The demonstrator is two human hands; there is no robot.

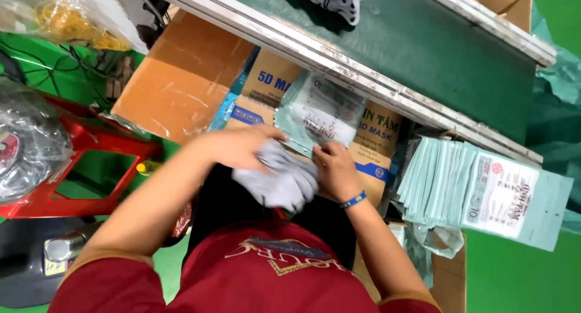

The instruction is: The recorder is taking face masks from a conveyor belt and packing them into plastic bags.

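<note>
Grey cloth masks (279, 181), soft stack, half inside clear printed pouch (319, 114), tilted above the lap

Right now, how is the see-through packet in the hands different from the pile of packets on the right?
The see-through packet is one single piece, held up by the left hand and right hand above a bundle of grey masks. The pile of packets is many, leaning together on edge with no hand on them. The held one looks open and clear; the pile looks flat and pale green. Both are thin printed pouches.
</note>
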